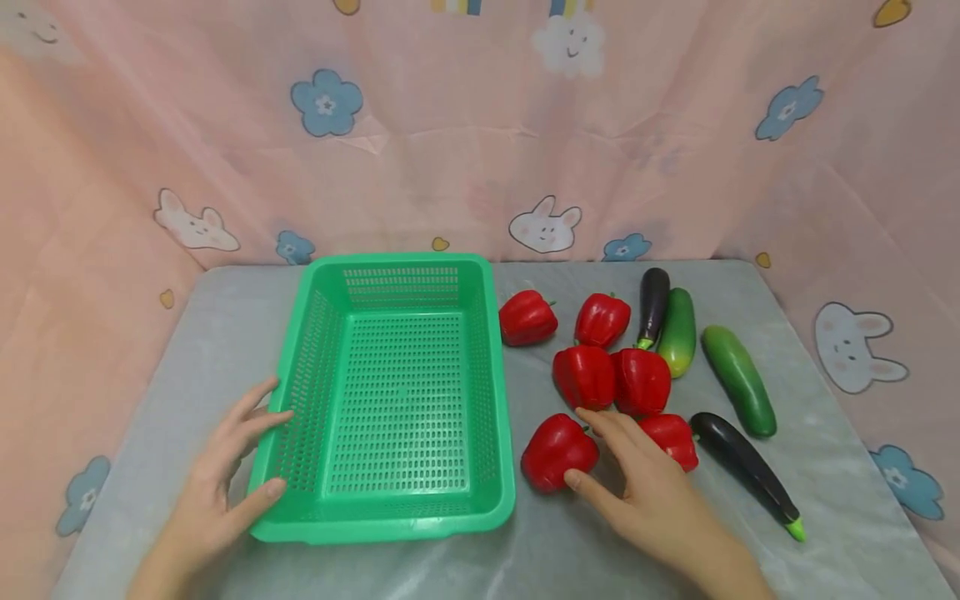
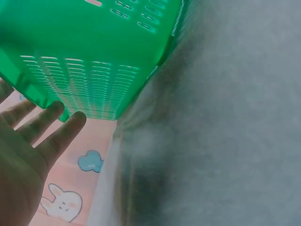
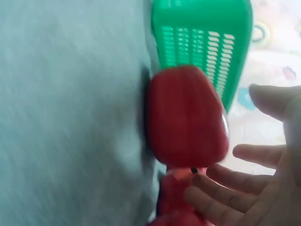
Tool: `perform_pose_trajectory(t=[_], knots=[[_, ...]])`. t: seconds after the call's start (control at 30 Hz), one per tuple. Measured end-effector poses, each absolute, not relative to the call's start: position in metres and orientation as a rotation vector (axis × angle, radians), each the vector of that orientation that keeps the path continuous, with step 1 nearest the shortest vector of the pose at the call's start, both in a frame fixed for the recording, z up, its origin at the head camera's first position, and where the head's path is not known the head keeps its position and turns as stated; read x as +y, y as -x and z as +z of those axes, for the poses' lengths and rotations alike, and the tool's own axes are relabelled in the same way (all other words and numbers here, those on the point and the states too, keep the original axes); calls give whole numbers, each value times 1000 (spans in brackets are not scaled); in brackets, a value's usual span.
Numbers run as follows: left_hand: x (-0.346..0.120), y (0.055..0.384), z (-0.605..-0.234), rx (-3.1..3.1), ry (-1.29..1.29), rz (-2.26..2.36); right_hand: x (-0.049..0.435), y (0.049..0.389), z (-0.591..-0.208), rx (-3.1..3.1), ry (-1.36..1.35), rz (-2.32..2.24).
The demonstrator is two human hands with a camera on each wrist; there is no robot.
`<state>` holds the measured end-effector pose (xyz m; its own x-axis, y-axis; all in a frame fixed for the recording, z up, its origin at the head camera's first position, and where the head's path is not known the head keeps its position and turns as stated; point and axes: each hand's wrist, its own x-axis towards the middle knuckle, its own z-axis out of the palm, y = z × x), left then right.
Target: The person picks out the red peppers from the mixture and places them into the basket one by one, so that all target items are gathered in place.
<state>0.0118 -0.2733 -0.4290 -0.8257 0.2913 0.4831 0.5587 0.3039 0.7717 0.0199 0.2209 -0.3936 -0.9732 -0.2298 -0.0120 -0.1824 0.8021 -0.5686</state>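
My left hand is at the left rim of a green plastic basket, fingers spread and fairly straight. In the left wrist view those fingers lie beside the perforated basket wall; whether they touch it I cannot tell. Nothing lies inside the basket. Right of it, my right hand hovers at the nearest red bell pepper, thumb and fingers apart. The right wrist view has the same bell pepper in front of the extended fingers, which do not close round it.
Several more red bell peppers lie behind and beside the right hand. Further right are two eggplants, one at the back and one nearer, and two cucumbers. A grey cloth covers the table; a pink printed curtain hangs behind.
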Motion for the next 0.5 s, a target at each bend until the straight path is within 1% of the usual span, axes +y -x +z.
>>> perform_pose_trajectory(t=[0.23,0.5], knots=[[-269,-5,-438,-2208,845,-1675,210,-23,-407,2940,383,-765],[-267,-2,-444,-2029,905,-1867,201,-21,-415,2964,377,-738]])
